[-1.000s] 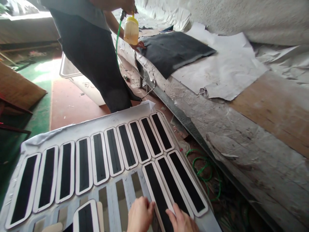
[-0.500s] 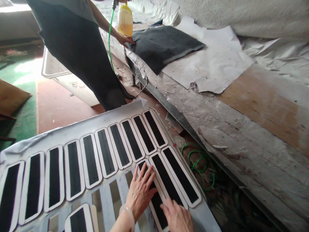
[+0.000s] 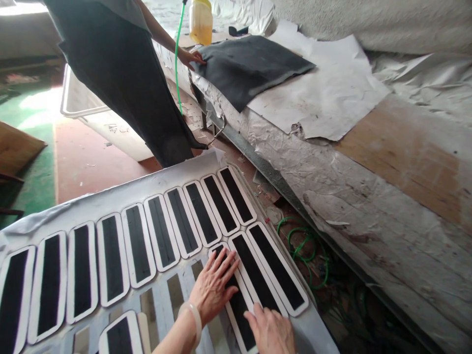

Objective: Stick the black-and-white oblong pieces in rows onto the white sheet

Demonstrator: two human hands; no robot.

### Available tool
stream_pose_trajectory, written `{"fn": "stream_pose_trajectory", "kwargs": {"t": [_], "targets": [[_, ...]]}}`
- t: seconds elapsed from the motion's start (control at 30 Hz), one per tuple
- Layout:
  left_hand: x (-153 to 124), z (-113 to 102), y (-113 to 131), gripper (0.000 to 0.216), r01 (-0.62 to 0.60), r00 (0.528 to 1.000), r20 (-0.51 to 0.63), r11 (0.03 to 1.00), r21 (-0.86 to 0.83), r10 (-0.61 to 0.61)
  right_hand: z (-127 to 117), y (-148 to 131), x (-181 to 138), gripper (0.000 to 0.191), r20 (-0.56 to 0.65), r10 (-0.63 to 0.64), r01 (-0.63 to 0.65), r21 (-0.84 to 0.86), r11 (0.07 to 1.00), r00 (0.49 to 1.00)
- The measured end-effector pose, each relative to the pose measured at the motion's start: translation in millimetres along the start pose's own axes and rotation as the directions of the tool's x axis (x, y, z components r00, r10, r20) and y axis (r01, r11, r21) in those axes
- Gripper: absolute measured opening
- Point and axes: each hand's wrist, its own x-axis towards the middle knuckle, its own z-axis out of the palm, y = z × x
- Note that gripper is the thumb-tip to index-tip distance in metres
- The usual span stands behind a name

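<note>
A long black panel with a white border and rounded ends [image 3: 240, 314] lies on a light-covered table [image 3: 165, 172]. My left hand [image 3: 212, 285] is spread flat over its upper part, fingers apart. Lower down, my right hand [image 3: 273, 329] rests on the same panel's right side, its fingers bent and the thumb apart on the black strip. Close by on the right are two like panels, one [image 3: 258, 270] beside the other [image 3: 276, 265]. A row of several similar panels [image 3: 138, 246] runs along the table's far side. Another panel [image 3: 120, 337] sits at the lower left, near the front.
A person in dark trousers [image 3: 129, 88] stands beyond the table, one hand on a dark sheet [image 3: 254, 66] on a paper-covered bench [image 3: 368, 196]. A yellow spray container [image 3: 201, 24] with a green hose [image 3: 177, 64] is above. A white bin [image 3: 106, 125] and coiled green hose [image 3: 308, 250] are on the floor.
My left hand has shifted very slightly, still spread on the panel. My right hand is nearly unmoved. The other person's spray container has moved right and up, with its hose.
</note>
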Motion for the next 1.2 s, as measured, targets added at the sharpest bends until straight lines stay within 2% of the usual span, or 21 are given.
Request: {"fn": "stream_pose_trajectory", "kwargs": {"t": [0.17,0.27,0.33,0.4,0.47,0.53,0.6,0.73,0.8,0.87,0.97,1.0,1.07,1.13,1.2], "targets": [[0.7,2.7,-1.5,0.081,-0.019,0.999,-0.025,0.999,0.026,0.02,-11.6,-4.1,-0.2,0.026,0.008,-0.027,0.027,-0.024,0.999,1.0],[0.5,4.4,-2.3,0.08,-0.026,0.999,-0.037,0.999,0.029,0.027,-11.8,-2.4,-0.6,0.031,0.017,-0.024,0.024,-0.01,1.0,1.0],[0.4,5.2,-3.0,0.081,-0.027,0.999,-0.042,0.999,0.029,0.028,-9.2,0.8,-2.6,0.027,0.013,-0.022,0.022,0.012,1.0,1.0],[0.3,6.5,-4.1,0.082,-0.029,0.999,-0.045,0.999,0.027,0.03,-4.5,5.8,-6.5,0.019,-0.084,-0.064,0.07,0.081,0.994,0.994],[0.0,8.7,-5.2,0.081,-0.032,0.998,-0.05,0.999,0.015,0.032,1.5,11.1,-11.1,0.011,-0.251,-0.156,0.194,0.137,0.971,0.955],[-0.7,10.9,-5.8,0.081,-0.025,0.999,-0.049,1.0,-0.014,0.025,5.6,14.8,-14.6,0.021,-0.393,-0.269,0.334,0.106,0.937,0.879],[-1.4,11.1,-5.3,0.08,-0.009,0.999,-0.043,0.997,-0.076,0.005,4.8,15.0,-16.5,0.031,-0.417,-0.313,0.374,0.072,0.925,0.854],[-1.8,-1.7,-5.2,0.073,0.03,0.998,-0.045,0.942,-0.335,-0.047,-9.6,1.2,-23.3,0.02,-0.376,-0.194,0.302,0.256,0.918,0.906],[-3.2,-14.3,-8.5,0.075,0.043,0.998,-0.024,0.926,-0.375,-0.056,-14.6,-14.1,-35.3,0.016,-0.346,-0.163,0.302,0.4,0.865,0.924],[-9.3,-28.8,-14.2,0.077,0.054,0.997,-0.021,0.915,-0.399,-0.068,-12.5,-35.0,-55.4,0.014,-0.242,-0.166,0.276,0.548,0.79,0.956],[-35.4,-47.7,-24.3,0.068,0.095,0.987,-0.075,0.896,-0.434,-0.141,5.5,-73.5,-94.0,0.013,0.01,-0.25,0.175,0.687,0.705,0.968],[-49.6,-51.7,-27.4,0.063,0.12,0.977,-0.103,0.884,-0.451,-0.185,13.9,-87.0,-106.2,0.017,0.081,-0.286,0.152,0.693,0.704,0.955],[-85.9,-54.7,-32.5,0.054,0.191,0.945,-0.143,0.851,-0.488,-0.294,29.0,-112.6,-125.7,0.034,0.146,-0.291,0.128,0.655,0.745,0.946],[-130.1,-51.7,-35.4,0.048,0.315,0.888,-0.144,0.806,-0.502,-0.436,36.8,-134.7,-136.1,0.047,0.123,-0.247,0.123,0.611,0.782,0.961],[-177.8,-44.7,-34.4,0.045,0.46,0.777,-0.147,0.711,-0.532,-0.612,34.4,-152.5,-136.9,0.041,0.094,-0.196,0.087,0.654,0.751,0.976]]}}
